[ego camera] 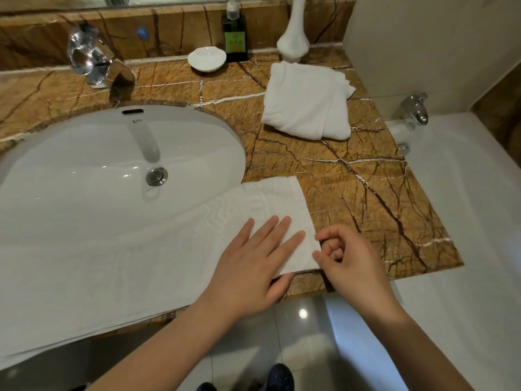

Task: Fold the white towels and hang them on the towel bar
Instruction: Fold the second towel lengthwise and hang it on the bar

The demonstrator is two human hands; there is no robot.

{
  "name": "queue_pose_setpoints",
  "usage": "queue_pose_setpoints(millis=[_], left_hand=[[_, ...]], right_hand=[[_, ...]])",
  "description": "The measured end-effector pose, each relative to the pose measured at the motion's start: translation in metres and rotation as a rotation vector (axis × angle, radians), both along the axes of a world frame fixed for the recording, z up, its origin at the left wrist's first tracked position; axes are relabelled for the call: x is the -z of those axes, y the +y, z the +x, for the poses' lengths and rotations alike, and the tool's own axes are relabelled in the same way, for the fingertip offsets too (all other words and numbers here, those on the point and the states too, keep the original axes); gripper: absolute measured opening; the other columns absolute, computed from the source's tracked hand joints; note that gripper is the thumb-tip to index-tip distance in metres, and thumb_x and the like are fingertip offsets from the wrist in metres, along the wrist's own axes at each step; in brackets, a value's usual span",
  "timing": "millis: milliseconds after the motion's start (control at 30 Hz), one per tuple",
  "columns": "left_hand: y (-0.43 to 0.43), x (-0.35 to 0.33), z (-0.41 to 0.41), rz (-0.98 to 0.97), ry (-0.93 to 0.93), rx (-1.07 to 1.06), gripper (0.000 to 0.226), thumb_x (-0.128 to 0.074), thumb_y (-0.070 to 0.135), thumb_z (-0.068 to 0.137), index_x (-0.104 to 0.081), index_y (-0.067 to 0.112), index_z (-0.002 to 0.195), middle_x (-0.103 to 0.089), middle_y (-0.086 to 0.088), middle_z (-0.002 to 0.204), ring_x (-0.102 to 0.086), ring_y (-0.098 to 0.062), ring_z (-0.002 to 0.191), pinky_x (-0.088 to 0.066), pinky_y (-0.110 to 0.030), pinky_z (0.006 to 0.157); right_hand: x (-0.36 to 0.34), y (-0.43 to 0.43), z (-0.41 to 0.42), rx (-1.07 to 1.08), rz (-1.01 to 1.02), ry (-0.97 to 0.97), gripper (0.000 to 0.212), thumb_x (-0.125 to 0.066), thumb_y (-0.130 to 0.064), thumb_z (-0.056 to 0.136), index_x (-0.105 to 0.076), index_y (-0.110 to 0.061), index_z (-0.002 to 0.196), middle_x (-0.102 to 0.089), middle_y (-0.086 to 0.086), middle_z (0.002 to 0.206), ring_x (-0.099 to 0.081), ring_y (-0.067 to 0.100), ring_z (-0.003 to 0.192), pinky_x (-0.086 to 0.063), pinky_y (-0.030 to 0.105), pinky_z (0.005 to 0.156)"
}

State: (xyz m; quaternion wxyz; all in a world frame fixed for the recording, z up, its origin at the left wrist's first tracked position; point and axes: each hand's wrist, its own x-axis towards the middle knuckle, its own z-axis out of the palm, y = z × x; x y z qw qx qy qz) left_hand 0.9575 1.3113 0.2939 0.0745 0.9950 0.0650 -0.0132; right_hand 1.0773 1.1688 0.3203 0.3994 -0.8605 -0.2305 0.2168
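Note:
A long white towel [141,263] lies flat across the front of the sink and onto the marble counter. My left hand [253,266] presses flat on its right end with straight, spread fingers. My right hand [349,263] sits at the towel's right edge with curled fingers, thumb and forefinger tips pinching that edge near the front corner. A second white towel [307,103], loosely folded, rests at the back right of the counter. No towel bar is in view.
The white basin [84,165] fills the left, with a chrome tap [93,60] behind it. A white dish [207,59], a dark soap bottle [235,35] and a white vase [293,38] stand along the back wall. A bathtub [465,193] lies to the right.

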Motion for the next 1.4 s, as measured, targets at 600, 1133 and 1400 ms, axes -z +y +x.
queue_pose_setpoints(millis=[600,1133,1400], left_hand=[[-0.03,-0.002,0.006,-0.163,-0.085,0.116,0.056,-0.046,0.048,0.091,-0.047,0.016,0.137,-0.046,-0.005,0.144,-0.032,-0.024,0.139,-0.018,-0.047,0.116],[0.037,-0.001,-0.047,-0.038,0.001,-0.312,0.053,-0.025,0.038,0.097,-0.031,0.027,0.148,-0.028,-0.004,0.155,-0.027,-0.025,0.142,-0.021,-0.049,0.115],[0.057,0.001,-0.068,-0.082,0.071,-0.29,0.054,-0.013,0.048,0.097,-0.012,0.039,0.15,-0.009,0.001,0.16,-0.01,-0.021,0.147,-0.005,-0.043,0.118]], right_hand=[[0.009,0.072,0.02,-0.646,-0.308,-0.38,0.053,-0.017,-0.043,0.102,-0.006,-0.03,0.152,0.005,-0.011,0.159,0.014,0.002,0.143,0.01,0.029,0.118],[0.024,0.072,-0.003,-0.629,-0.364,-0.605,0.062,-0.006,-0.054,0.096,-0.001,-0.028,0.153,0.007,-0.009,0.159,0.013,0.008,0.146,0.008,0.036,0.119],[0.027,0.072,-0.008,-0.596,-0.441,-0.654,0.062,-0.005,-0.056,0.095,-0.001,-0.033,0.152,0.002,-0.008,0.16,0.007,0.014,0.147,0.008,0.039,0.118]])
